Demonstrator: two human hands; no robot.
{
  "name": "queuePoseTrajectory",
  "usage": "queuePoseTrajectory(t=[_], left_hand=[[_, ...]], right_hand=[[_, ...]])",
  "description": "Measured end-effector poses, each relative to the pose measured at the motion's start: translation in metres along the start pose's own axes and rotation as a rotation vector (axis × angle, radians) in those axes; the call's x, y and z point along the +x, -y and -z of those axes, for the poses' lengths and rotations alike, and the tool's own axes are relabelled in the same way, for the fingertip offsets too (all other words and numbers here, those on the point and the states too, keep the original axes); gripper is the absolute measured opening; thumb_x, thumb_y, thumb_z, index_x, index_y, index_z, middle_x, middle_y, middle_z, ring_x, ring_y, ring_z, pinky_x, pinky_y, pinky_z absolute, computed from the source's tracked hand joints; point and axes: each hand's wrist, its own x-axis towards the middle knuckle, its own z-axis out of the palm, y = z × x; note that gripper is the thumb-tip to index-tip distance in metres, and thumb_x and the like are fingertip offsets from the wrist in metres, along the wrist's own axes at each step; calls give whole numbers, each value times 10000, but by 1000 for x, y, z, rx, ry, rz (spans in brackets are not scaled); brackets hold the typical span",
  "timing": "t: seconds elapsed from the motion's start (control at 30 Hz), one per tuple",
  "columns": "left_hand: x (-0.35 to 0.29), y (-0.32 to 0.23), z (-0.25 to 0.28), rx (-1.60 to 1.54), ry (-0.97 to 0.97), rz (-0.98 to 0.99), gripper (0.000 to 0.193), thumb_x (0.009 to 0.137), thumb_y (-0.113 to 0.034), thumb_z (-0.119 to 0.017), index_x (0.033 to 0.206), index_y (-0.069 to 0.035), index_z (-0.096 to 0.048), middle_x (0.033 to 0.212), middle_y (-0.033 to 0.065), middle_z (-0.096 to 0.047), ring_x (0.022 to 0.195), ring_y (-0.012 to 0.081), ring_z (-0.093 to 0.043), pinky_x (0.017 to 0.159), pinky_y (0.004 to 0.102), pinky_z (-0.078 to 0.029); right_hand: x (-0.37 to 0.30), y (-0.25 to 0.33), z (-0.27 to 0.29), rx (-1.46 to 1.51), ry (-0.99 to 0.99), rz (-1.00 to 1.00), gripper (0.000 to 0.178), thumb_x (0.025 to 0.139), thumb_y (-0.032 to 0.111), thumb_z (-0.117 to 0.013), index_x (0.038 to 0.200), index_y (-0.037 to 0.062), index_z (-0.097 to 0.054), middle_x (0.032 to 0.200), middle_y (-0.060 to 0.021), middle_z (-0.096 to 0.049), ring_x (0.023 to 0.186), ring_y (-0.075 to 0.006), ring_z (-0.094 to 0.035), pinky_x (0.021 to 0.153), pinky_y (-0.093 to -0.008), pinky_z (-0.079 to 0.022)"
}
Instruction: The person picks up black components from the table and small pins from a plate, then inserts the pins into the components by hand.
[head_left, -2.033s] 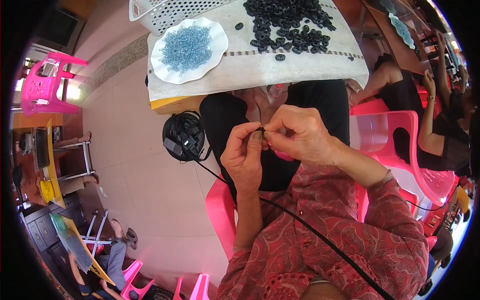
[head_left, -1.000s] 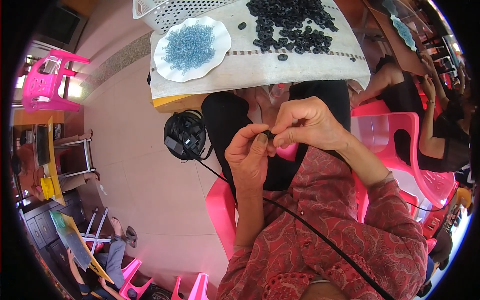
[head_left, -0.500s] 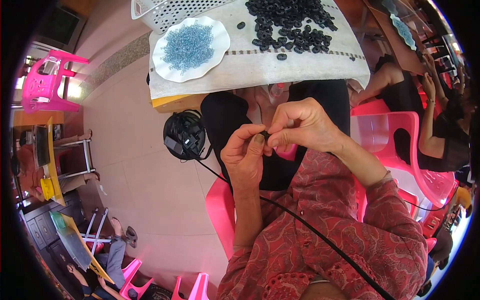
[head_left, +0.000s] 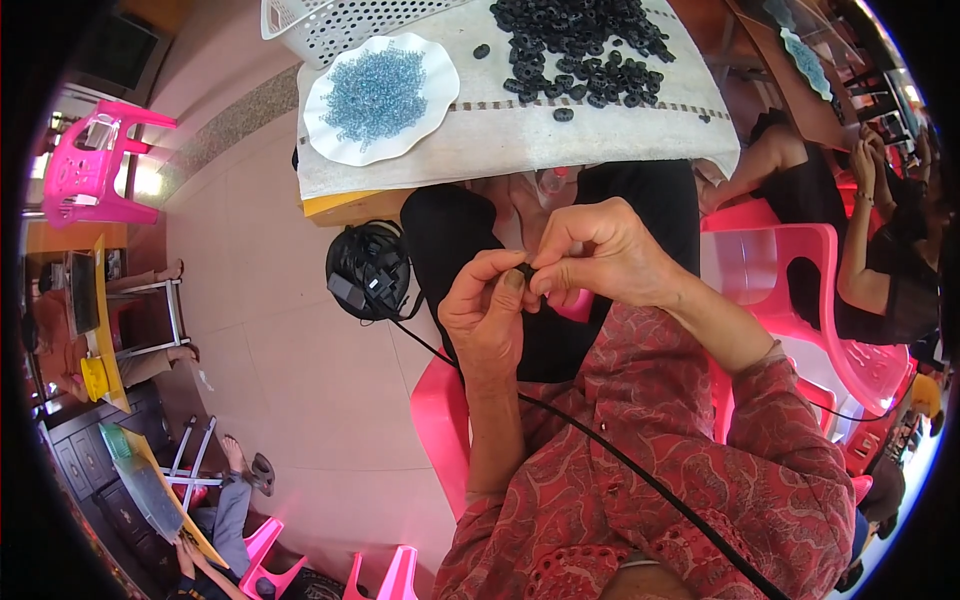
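Note:
Above my lap, my left hand (head_left: pixel 490 310) pinches a small black piece (head_left: pixel 527 270) between thumb and forefinger. My right hand (head_left: pixel 605 255) meets it from the right, its thumb and forefinger closed at the same piece; the fingers hide most of it. On the cloth-covered table (head_left: pixel 480 140) beyond lies a heap of small black ring-like pieces (head_left: pixel 580 50), a few of them apart from the pile. A white wavy-edged plate (head_left: pixel 440 85) at the table's left holds many tiny clear blue pieces (head_left: pixel 375 95).
A white perforated basket (head_left: pixel 345 30) stands behind the plate. Left of my knees, a black bag (head_left: pixel 370 270) with cables sits on the floor, and a black cable (head_left: pixel 640 470) crosses my body. Pink chairs (head_left: pixel 780 270) and seated people are on both sides.
Both hands have shifted very slightly left, still pinching the small black piece. At the lower left, another person's hands have moved by the board's edge.

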Motion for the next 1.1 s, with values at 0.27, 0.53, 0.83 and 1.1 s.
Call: queuePoseTrajectory(t=[0.27,0.53,0.83,1.1], left_hand=[[-1,0,-13,-114,-89,39,177,899,-30,-573,1059,46,-569,834,62,-610,653,100,-553,585,212,-456],[0,-1,-6,-80,-54,-6,168,898,-40,-579,1043,44,-571,818,67,-618,661,106,-559,592,214,-460],[-2,0,-12,-42,-72,-4,179,905,-36,-568,1063,48,-571,831,64,-620,663,103,-556,605,215,-462],[-2,-1,-11,-121,-31,34,177,906,-43,-568,1060,44,-570,825,65,-618,659,101,-554,596,214,-457]], right_hand=[[-8,-4,-8,195,-91,-69,80,837,52,-664,848,-11,-616,739,-71,-655,628,-100,-636,529,-209,-523],[-3,2,-8,55,-56,-25,79,844,63,-660,863,-4,-621,740,-72,-656,624,-90,-629,530,-205,-514],[-7,-1,-5,225,-81,-103,76,837,57,-667,863,6,-617,746,-68,-657,622,-90,-624,522,-204,-505],[-8,-6,-5,250,-70,-31,90,820,64,-691,851,18,-620,751,-67,-666,619,-89,-624,505,-191,-485]])
